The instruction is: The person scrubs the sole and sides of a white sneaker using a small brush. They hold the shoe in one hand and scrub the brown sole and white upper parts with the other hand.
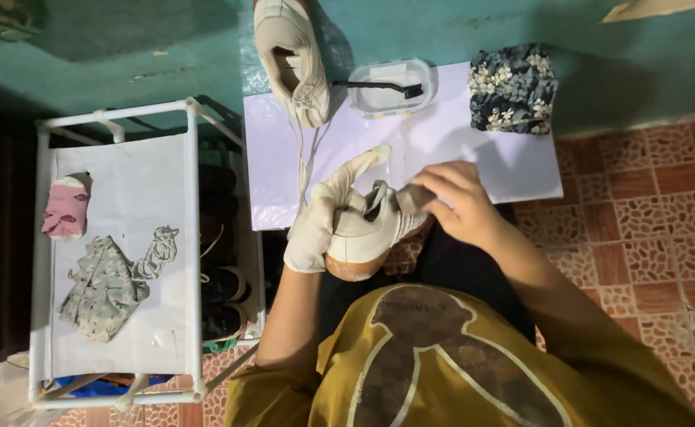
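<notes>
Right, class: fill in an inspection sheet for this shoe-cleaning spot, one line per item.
Surface: white sheet on the floor.
Job's things: cream shoe held over the lap; second shoe on the sheet's far edge.
Clutter: tub with brush; floral cloth.
Grippers: left hand, gloved, grips the shoe; right hand, bare, at its tongue.
Cables: nothing seen.
Surroundings: white rack with cloths, green wall, tiled floor.

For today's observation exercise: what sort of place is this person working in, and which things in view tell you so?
Probably a home floor corner, perhaps by an entrance. A white shoe rack with dark shoes on its lower shelf stands beside a teal wall, the floor has patterned terracotta tiles, and the person sits cleaning a sneaker over a white sheet.
</notes>
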